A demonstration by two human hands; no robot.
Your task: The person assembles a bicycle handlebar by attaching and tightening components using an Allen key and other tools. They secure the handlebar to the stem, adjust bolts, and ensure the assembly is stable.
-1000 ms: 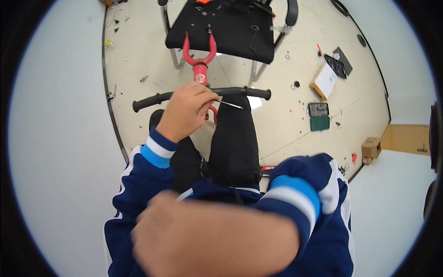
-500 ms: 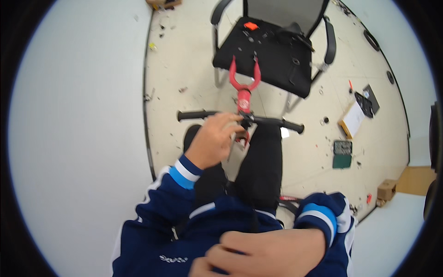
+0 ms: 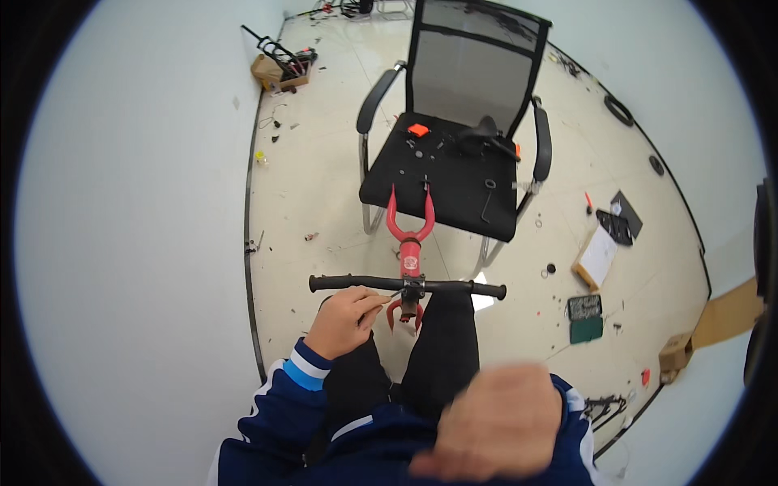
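Note:
A black handlebar (image 3: 356, 283) lies crosswise in front of my knees, clamped by a black stem (image 3: 414, 286). Beyond it a red fork (image 3: 411, 231) reaches to the chair seat, its tips at the front edge. My left hand (image 3: 347, 321) is closed just left of the stem, pinching a thin metal rod that looks like a hex key (image 3: 395, 296), its end at the stem. Low in front of my body, my right hand (image 3: 498, 425) is smeared by motion, and its fingers cannot be made out.
A black mesh chair (image 3: 454, 194) carries a bicycle saddle (image 3: 478, 136), an orange piece (image 3: 418, 130) and small metal parts. On the floor at right are a white-topped box (image 3: 596, 255), an opened green tool case (image 3: 585, 329) and scattered bits. A white wall (image 3: 146, 243) runs along the left.
The view has tilted up, so chair and handlebar sit lower in it. My left hand has drawn slightly back from the stem. My right hand has swung up and right from my chest.

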